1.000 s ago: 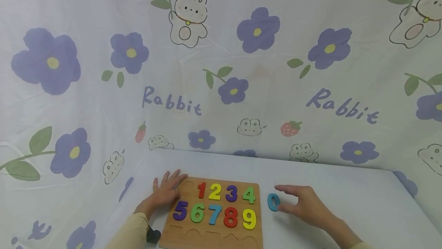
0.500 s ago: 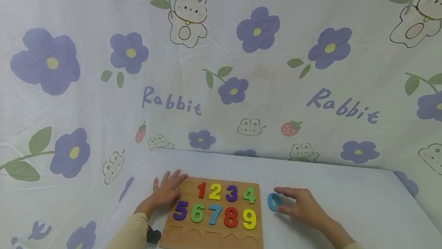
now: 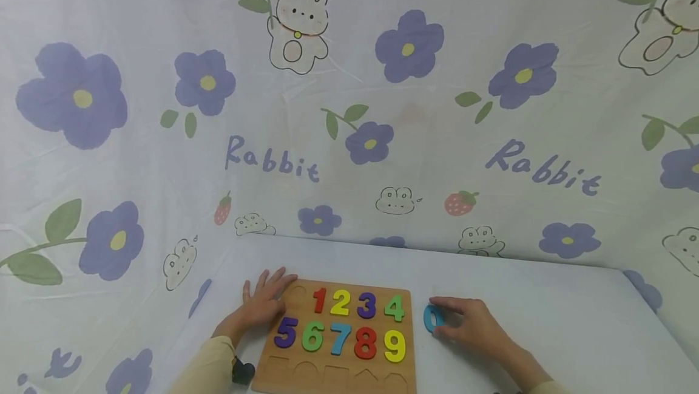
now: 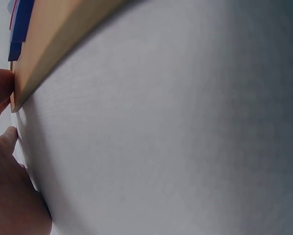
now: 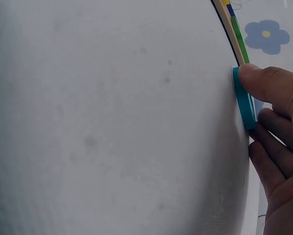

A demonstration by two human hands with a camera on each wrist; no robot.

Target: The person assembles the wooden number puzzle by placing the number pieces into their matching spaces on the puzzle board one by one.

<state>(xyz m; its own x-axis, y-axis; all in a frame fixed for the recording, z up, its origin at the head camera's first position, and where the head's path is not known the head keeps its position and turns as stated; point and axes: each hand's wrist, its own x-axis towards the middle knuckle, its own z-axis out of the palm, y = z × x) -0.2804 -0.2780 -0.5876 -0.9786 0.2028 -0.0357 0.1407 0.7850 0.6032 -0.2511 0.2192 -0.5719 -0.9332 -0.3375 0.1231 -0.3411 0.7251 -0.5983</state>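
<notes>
A blue number 0 (image 3: 434, 319) lies on the white table just right of the wooden number board (image 3: 322, 374). My right hand (image 3: 474, 325) pinches it between thumb and fingertips at its two ends. In the right wrist view, the thumb meets one end of the blue 0 (image 5: 243, 100) and the fingers the other. My left hand (image 3: 261, 304) rests at the board's upper left edge, fingers spread. In the left wrist view, its thumb touches the board's side (image 4: 48, 51). Colored numbers 1 to 9 sit on the board; a round-topped recess (image 3: 298, 294) shows at the top left.
The white table (image 3: 524, 288) runs back to a curtain (image 3: 349, 96) printed with flowers and rabbits. Outlined recesses (image 3: 335, 376) line the board's front row. A dark heart-shaped piece (image 3: 243, 373) hangs by the left sleeve.
My right thumb and fingers have closed in on the blue 0, which stays nearly in place. The left hand and the board have not moved.
</notes>
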